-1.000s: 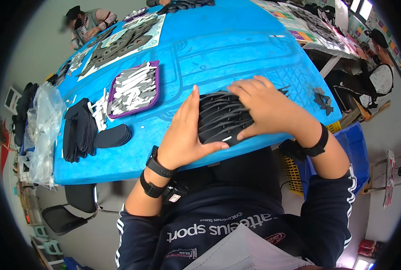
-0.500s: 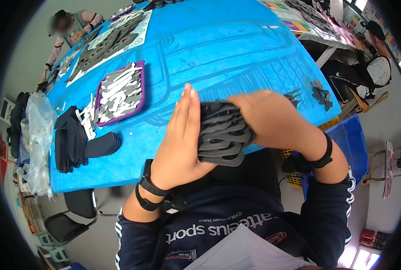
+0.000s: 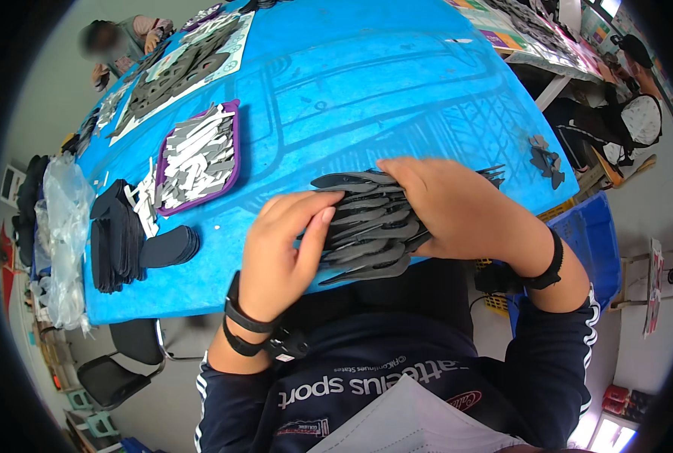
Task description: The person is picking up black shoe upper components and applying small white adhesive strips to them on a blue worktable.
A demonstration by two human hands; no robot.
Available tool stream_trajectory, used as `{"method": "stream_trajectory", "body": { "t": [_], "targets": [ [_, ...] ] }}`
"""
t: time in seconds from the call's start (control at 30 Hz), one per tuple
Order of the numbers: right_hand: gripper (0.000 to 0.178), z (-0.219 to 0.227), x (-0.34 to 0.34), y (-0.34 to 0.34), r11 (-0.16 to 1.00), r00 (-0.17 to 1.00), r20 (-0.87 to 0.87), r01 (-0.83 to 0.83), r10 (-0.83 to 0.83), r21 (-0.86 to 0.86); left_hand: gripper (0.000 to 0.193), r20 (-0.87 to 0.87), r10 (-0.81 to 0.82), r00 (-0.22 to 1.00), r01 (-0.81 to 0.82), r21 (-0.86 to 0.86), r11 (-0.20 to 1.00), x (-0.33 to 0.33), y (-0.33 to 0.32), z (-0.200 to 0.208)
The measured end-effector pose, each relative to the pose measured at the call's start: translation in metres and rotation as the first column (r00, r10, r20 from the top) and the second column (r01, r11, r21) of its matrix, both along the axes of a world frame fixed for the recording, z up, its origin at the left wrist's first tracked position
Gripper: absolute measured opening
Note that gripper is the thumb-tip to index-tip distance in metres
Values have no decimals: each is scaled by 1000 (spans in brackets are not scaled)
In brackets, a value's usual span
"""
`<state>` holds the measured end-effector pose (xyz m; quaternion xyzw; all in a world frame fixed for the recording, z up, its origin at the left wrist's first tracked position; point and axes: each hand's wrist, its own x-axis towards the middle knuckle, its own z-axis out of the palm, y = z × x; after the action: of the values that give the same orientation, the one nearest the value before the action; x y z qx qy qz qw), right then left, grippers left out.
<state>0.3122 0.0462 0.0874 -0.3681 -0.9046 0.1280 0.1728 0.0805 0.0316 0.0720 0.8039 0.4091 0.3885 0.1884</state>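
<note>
Dark pieces on blue table, chair beside

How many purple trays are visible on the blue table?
2. One tray of white and grey strips is on the table's left part, beyond the left hand. The other is at the far left edge. More may be hidden outside the view.

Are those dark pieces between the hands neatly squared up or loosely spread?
Loosely spread: gaps show between the dark pieces, and their ends stick out unevenly near the left hand.
</note>
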Motion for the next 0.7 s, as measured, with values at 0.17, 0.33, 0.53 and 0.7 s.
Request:
{"method": "stream_trajectory", "body": {
  "t": [0.17, 0.33, 0.53, 0.7],
  "targets": [
    [84, 2, 1, -1, 1000, 998, 60, 5, -4, -29, 13, -22, -210, 977, 204, -160, 966, -5, 24, 16],
    [92, 5, 0, 0, 998, 997, 71, 17, -13, -54, 14, -184, -147, 972, 159, 51, 986, 3, 26, 12],
    [108, -2, 3, 5, 999, 1000, 21, 8, -7, -33, 17, -59, -19, 998, 32, 232, 972, 9, 18, 1],
    [109, 6, 1, 12, 983, 995, 80, 69, -56, -170, 15, -69, -62, 996, 74, 181, 981, 5, 19, -1]
  ]
}}
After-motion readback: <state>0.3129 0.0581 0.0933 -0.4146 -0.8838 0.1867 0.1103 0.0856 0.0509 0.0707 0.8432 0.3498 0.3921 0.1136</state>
